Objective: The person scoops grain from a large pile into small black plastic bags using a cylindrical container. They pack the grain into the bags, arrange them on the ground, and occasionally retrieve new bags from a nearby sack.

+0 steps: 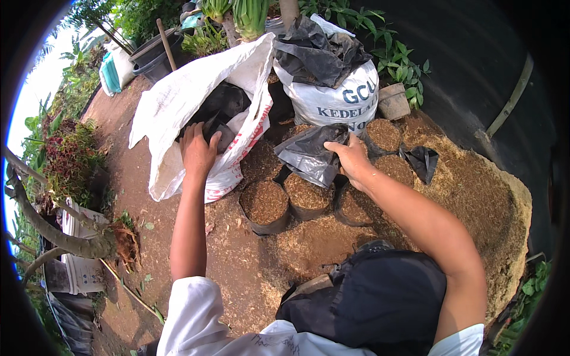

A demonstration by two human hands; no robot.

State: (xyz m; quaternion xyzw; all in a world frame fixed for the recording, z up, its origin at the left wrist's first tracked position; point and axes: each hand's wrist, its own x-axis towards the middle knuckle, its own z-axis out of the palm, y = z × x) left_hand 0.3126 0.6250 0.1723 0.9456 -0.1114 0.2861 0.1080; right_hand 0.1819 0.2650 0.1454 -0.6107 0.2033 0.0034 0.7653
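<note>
So that it likely hangs loose, my right grip [354, 161] pinches a crumpled black plastic bag [306, 155] above filled black pots [309, 214]; my left grip [199, 153], whose closure I can't tell, reaches into a white woven sack [163, 110].

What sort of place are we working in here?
Probably a garden or small plant nursery, outdoors: black bags filled with brown mix stand on bare ground, a loose brown heap lies at right, and leafy plants grow around.

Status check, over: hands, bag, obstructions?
Right fingers pinching black bag. Left fingers at mouth of open white sack. Filled pots close by, possibly in the way.
</note>
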